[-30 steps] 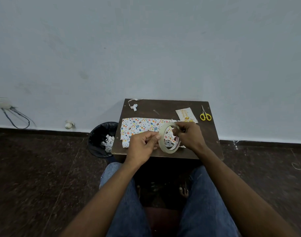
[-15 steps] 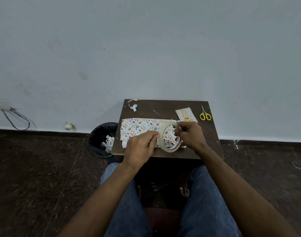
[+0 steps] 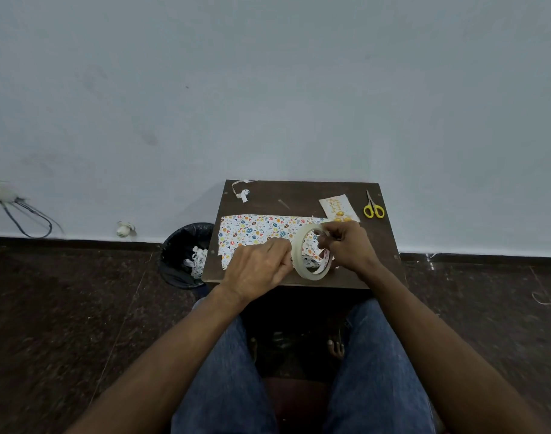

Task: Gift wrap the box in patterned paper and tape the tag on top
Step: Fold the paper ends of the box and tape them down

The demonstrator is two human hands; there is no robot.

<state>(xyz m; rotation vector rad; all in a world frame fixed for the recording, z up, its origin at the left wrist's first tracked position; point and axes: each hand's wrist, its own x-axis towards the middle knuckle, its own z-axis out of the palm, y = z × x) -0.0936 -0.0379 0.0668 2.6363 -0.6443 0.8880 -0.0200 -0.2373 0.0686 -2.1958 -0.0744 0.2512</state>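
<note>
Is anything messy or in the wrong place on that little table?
Not much. A curly paper scrap lies loose at the table's far left corner, away from the patterned paper. The tag lies a bit crooked beside the scissors. Both hands, left hand and right hand, hold the tape roll.

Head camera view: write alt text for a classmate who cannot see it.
A seated person's right hand holds a tape roll upright while the left hand picks at its edge, above patterned paper on a small brown table. A gift tag and yellow scissors lie behind.
</note>
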